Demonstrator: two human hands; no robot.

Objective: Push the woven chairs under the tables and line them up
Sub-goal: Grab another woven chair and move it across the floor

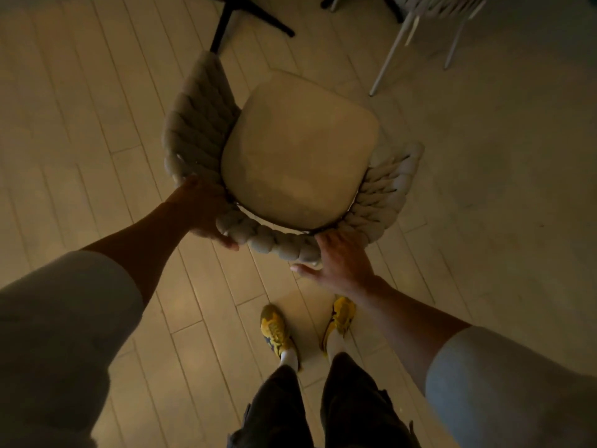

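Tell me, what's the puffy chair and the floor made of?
The chair back looks like thick, soft grey cord woven into fat braids. Its seat cushion seems smooth, matte fabric, maybe velvety. The floor looks like pale wooden planks, judging by the long seams, though it could be wood-look tile.

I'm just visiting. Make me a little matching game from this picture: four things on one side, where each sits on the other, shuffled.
1. left hand
2. right hand
3. black table base
4. white chair legs

a. top right
b. open on the woven chair's back
c. top centre
d. wrapped round the chair's back corner

Pairs: 1-d, 2-b, 3-c, 4-a
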